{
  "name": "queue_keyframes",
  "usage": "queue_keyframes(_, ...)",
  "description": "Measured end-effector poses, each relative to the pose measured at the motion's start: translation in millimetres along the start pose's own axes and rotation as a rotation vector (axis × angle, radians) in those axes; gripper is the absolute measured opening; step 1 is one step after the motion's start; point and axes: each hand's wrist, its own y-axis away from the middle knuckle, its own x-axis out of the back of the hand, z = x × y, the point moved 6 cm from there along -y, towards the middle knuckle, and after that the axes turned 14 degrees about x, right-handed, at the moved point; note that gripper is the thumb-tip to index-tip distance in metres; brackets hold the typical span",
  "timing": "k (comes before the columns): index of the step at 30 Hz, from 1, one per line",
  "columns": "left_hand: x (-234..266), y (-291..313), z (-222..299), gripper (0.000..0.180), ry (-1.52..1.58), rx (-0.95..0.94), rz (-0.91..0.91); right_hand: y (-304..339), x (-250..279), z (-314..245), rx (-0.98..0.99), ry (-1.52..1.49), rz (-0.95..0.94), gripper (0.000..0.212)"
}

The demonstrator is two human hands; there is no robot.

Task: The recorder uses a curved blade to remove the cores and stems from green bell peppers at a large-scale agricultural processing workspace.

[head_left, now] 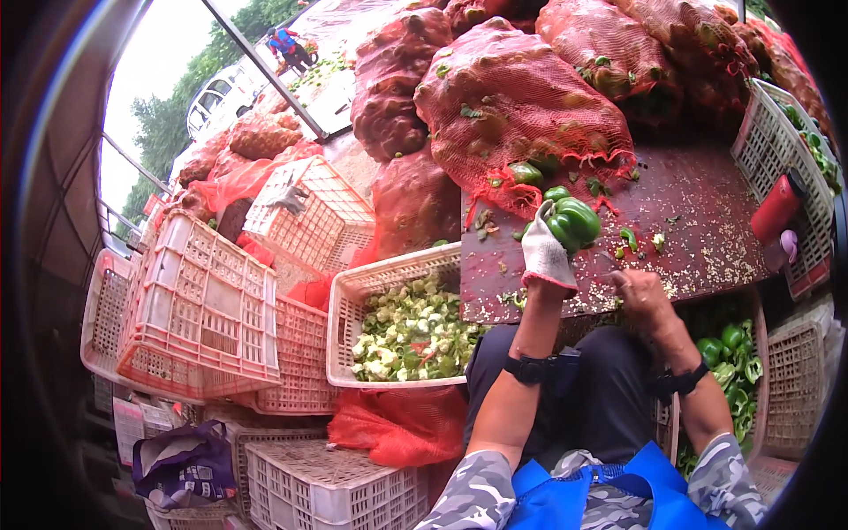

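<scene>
My left hand (545, 252), in a white knit glove, grips a large green bell pepper (576, 223) above the dark red tabletop (698, 190). My bare right hand (643, 296) is closed at the table's near edge, a little right of the pepper; whatever its fingers hold is too small to make out. Just beyond the pepper, the red mesh sack (521, 97) lies with its mouth towards me, and another green pepper (526, 173) sits at that opening. Pale seeds and green pepper scraps (628, 238) are scattered across the table around my hands.
A white crate (338, 344) of pepper cores stands left of my knees. By my right leg are green peppers and cut pieces (733, 367) in a crate. Stacked crates (199, 305) fill the left. A red flask (779, 210) stands at the right; full mesh sacks (609, 44) line the back.
</scene>
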Motion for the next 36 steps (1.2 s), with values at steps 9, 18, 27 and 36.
queue_keyframes(9, -16.1, -4.6, -20.3, 0.029, -0.901, -0.233, -0.082, -44.3, 26.6, -15.7, -0.153, -0.74, 0.129, 0.078)
queue_keyframes(18, -21.7, 21.7, -9.0, 0.025, -1.003, -0.562, 0.3, -45.2, 20.0, -12.8, -0.253, -0.758, 0.226, 0.073)
queue_keyframes(27, -21.0, 12.8, -33.6, 0.03, -1.318, -0.399, 0.313, -52.8, 19.7, -15.5, -0.138, -0.355, 0.173, 0.051)
queue_keyframes(36, -14.3, 5.0, -36.0, 0.025, -0.466, -0.154, 0.221, -59.6, 35.2, -32.1, -0.061, -0.439, 0.199, 0.041)
